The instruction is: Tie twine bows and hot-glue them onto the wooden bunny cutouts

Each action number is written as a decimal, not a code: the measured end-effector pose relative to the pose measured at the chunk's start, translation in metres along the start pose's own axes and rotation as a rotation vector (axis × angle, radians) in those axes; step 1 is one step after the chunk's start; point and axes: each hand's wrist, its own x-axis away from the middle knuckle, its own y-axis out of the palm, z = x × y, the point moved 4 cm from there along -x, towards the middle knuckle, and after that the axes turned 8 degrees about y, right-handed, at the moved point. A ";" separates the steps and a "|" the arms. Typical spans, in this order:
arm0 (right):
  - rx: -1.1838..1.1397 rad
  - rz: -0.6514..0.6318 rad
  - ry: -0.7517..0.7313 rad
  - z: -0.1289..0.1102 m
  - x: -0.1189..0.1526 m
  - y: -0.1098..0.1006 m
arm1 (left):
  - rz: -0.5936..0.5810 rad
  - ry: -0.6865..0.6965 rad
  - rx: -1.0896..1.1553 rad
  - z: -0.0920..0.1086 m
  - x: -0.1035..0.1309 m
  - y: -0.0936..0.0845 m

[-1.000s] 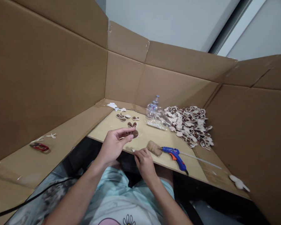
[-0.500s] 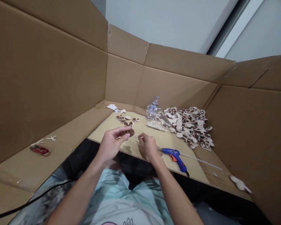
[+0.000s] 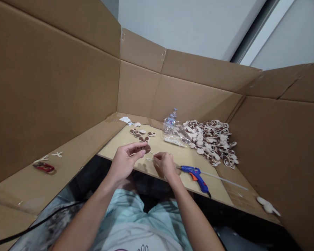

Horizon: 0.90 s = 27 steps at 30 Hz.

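Note:
A brown bunny-shaped piece [image 3: 147, 149] with pale-edged ears is pinched between the thumb and fingers of my left hand [image 3: 124, 162], above the board. Just to its right, my right hand [image 3: 165, 164] has its fingertips pressed together on a thin white bit [image 3: 152, 153], too small to make out fully. A small white piece [image 3: 148, 159] shows below the brown piece, between the hands. The blue glue gun [image 3: 196, 176] with an orange trigger lies right of my right hand, a long clear glue stick [image 3: 225, 180] extending from its back.
Many brown and white pieces [image 3: 211, 139] are heaped at the back right, beside a clear plastic bag [image 3: 175, 136] and a bottle [image 3: 174, 115]. Several pieces [image 3: 136, 132] lie at the back left. Red cutters [image 3: 44, 167] lie far left. Cardboard walls [image 3: 199, 83] surround the board.
My right hand has shifted slightly left and down. A small white piece now shows between the hands. My left hand keeps its pinch on the brown piece.

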 end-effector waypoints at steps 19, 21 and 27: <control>-1.207 0.051 0.078 -0.040 0.081 -0.061 | -0.056 0.177 -0.006 0.033 0.023 0.021; -1.309 0.075 0.110 -0.043 0.087 -0.060 | -0.065 0.223 -0.003 0.037 0.027 0.025; -1.335 0.133 0.082 -0.045 0.097 -0.056 | -0.100 0.288 -0.025 0.042 0.032 0.035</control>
